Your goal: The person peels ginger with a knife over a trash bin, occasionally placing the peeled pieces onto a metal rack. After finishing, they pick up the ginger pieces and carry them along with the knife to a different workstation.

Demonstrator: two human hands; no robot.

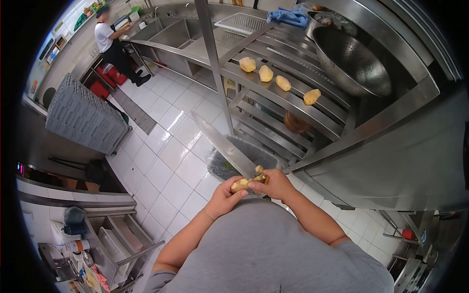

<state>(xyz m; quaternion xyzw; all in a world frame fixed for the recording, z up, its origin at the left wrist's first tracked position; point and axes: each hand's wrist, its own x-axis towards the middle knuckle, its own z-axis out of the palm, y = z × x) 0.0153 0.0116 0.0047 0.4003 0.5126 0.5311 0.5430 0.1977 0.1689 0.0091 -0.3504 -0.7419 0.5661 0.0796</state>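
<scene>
My left hand (226, 196) is closed around a partly peeled potato (240, 184), its pale flesh showing beside brown skin. In my right hand (275, 185) is a large knife (225, 149), whose long, wide blade points away to the upper left. The right thumb reaches over to the potato. A curl of peel (259, 169) sits near the blade's base by my right fingers. Below both hands stands a bin (264, 157) lined with clear plastic, partly covered by the blade. The knife handle is mostly hidden in my grip.
Several peeled potatoes (283, 83) lie along the edge of a slatted metal rack (293, 100). Behind them rests a large steel colander (349, 63). A co-worker (113, 44) stands at the sinks (176, 33) at far left. Stacked grey crates (88, 115) stand on the tiled floor.
</scene>
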